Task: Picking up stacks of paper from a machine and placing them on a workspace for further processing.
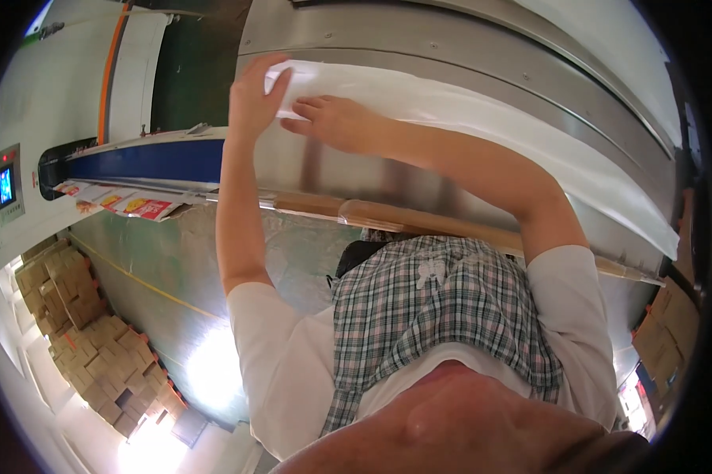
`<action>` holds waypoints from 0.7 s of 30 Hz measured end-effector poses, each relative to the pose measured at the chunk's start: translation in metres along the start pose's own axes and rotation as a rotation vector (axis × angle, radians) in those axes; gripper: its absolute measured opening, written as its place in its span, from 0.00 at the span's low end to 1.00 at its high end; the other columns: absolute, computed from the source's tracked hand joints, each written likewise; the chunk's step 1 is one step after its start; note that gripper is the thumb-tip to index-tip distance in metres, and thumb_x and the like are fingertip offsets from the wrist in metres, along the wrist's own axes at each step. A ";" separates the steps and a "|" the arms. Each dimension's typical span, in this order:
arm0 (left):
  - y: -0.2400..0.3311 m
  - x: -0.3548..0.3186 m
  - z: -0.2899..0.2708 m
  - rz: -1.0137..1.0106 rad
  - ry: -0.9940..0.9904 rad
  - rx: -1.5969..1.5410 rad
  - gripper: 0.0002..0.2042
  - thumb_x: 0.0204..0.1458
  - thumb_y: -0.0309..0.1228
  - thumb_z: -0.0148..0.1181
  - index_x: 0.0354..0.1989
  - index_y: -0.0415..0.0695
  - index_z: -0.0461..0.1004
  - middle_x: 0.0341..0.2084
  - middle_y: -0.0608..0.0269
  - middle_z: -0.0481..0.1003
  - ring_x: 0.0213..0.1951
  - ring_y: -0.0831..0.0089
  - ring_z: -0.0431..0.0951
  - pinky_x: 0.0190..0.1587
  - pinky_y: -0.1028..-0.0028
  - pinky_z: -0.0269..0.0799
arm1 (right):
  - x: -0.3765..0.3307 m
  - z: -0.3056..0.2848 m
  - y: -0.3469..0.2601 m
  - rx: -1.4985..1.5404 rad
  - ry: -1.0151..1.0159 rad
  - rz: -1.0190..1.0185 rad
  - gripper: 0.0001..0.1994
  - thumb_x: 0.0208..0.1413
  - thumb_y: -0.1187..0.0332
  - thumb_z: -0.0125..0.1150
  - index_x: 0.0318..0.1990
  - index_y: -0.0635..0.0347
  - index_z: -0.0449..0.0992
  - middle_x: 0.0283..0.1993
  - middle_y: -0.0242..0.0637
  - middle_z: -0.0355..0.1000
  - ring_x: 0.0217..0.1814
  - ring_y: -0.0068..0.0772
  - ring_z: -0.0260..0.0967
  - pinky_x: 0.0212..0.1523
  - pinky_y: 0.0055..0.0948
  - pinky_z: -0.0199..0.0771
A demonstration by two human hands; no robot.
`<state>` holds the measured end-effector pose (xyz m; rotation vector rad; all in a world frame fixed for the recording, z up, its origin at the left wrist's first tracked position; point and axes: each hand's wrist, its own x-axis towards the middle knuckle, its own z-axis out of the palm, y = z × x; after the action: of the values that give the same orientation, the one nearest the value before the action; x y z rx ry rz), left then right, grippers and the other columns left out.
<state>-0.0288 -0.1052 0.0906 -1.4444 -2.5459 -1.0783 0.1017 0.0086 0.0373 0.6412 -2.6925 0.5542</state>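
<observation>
- The left hand (pixel 252 99) is in the upper middle of the frame, fingers curled over the near end of a white sheet (pixel 451 110); its grip is closed on that end, thumb side toward the paper's edge.
- The right hand (pixel 336 122) lies just beside it, palm down and fingers stretched flat on the same sheet; its grip is open, pressing rather than pinching.
- The white sheet runs as a long band from the upper middle toward the right edge of the frame, lying on a curved grey metal surface (pixel 482 47) with rivets along its seams.
- Below the hands a brown wooden bar (pixel 388 215) crosses the frame, from the centre down to the right.
- At the left, a blue belt (pixel 146 160) carries printed red and yellow packets (pixel 135 205) out of a white machine with a small lit screen (pixel 5 186).
- Stacks of brown cardboard boxes (pixel 95 347) fill the lower left of the frame.
</observation>
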 end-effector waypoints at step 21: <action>-0.159 -0.145 -0.059 -0.131 -0.326 0.869 0.11 0.52 0.32 0.45 0.24 0.38 0.68 0.21 0.49 0.70 0.26 0.50 0.69 0.28 0.60 0.63 | -0.348 -0.174 0.001 -0.390 0.104 0.858 0.14 0.36 0.74 0.54 0.36 0.57 0.70 0.41 0.36 0.65 0.45 0.38 0.61 0.46 0.32 0.64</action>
<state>-0.0851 -0.3008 -0.0017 -1.2496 -2.7463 0.3201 0.4338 0.2109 0.0553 -0.6573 -2.7546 0.2079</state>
